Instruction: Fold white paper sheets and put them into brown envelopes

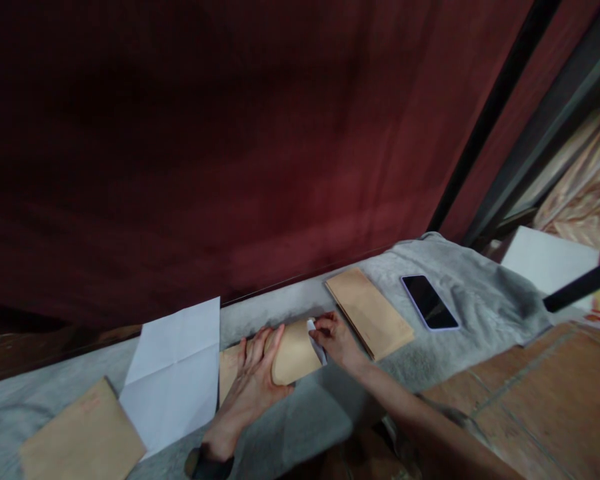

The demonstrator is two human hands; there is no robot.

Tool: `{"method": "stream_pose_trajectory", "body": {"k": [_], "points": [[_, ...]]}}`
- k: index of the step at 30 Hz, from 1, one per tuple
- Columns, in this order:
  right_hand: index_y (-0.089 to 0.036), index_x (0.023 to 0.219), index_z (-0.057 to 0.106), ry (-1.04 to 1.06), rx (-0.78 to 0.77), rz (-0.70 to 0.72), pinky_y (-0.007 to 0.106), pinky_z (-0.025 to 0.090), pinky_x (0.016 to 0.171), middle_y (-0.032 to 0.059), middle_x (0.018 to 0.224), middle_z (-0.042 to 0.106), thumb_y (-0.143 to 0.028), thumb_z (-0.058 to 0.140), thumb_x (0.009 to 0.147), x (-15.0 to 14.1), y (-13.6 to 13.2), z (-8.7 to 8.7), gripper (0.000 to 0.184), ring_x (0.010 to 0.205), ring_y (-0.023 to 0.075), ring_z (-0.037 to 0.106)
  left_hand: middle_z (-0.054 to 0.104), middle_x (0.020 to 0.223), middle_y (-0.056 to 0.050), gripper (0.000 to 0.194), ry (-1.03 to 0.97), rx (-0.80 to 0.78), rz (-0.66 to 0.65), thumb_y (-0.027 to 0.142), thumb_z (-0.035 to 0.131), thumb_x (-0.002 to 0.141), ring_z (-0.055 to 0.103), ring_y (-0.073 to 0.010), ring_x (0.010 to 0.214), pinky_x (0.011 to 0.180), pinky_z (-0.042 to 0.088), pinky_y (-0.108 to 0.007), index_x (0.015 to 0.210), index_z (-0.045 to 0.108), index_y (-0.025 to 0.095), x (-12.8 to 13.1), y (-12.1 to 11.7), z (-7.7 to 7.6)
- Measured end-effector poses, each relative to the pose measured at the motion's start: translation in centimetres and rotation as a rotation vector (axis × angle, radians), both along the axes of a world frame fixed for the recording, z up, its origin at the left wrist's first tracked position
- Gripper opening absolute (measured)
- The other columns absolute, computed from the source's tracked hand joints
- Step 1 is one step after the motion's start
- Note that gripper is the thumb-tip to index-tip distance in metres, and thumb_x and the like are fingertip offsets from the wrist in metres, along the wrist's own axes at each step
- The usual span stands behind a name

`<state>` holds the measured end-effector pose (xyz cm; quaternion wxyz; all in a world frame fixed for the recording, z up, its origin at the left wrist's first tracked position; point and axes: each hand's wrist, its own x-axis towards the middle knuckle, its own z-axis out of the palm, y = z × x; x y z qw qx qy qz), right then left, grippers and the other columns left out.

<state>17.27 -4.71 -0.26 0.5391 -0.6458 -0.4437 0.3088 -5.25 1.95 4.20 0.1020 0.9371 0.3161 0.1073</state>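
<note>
My left hand (253, 383) lies flat, fingers stretched, on a brown envelope (293, 353) on the grey cloth (290, 427). My right hand (336, 340) is at the envelope's right end, its fingers pinched on a folded white paper (314, 337) that sticks out of the envelope's opening. Most of the white paper is hidden inside or under the hand.
A stack of brown envelopes (369, 311) lies right of my hands, with a dark phone (429, 302) beyond it. An unfolded white sheet (175, 373) and another brown envelope (83, 440) lie at the left. A dark red curtain (205, 147) hangs behind. Tiled floor (540, 400) shows at the right.
</note>
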Motion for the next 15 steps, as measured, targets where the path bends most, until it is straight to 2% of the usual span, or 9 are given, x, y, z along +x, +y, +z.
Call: {"method": "stream_pose_trajectory", "body": {"k": [5, 11, 15], "points": [[-0.023, 0.076, 0.07, 0.048, -0.09, 0.069, 0.029, 0.047, 0.068, 0.0009, 0.078, 0.066, -0.021, 0.061, 0.08, -0.9, 0.1, -0.3, 0.011, 0.073, 0.0191, 0.062, 0.039, 0.154, -0.014, 0.113, 0.003, 0.008, -0.03, 0.029, 0.076, 0.067, 0.03, -0.0372, 0.148, 0.122, 0.011, -0.064, 0.161, 0.011, 0.029, 0.2, -0.1, 0.1], [-0.024, 0.083, 0.068, -0.009, -0.05, 0.038, 0.03, 0.047, 0.076, 0.0007, 0.085, 0.068, -0.016, 0.058, 0.078, -1.0, -0.3, 0.8, 0.013, 0.081, 0.0201, 0.064, 0.039, 0.155, -0.013, 0.113, -0.014, -0.003, -0.037, 0.029, 0.075, 0.069, 0.03, -0.0371, 0.148, 0.122, 0.012, -0.063, 0.161, 0.008, 0.03, 0.3, -0.1, 0.4], [-0.025, 0.104, 0.062, -0.003, -0.017, -0.017, 0.028, 0.045, 0.069, -0.0023, 0.079, 0.064, -0.018, 0.058, 0.078, -1.1, -0.5, 0.9, 0.027, 0.072, 0.0181, 0.061, 0.038, 0.155, -0.014, 0.114, -0.011, 0.006, -0.037, 0.031, 0.076, 0.069, 0.03, -0.0372, 0.148, 0.122, 0.015, -0.063, 0.161, 0.009, 0.031, 0.4, -0.2, 0.4]]}}
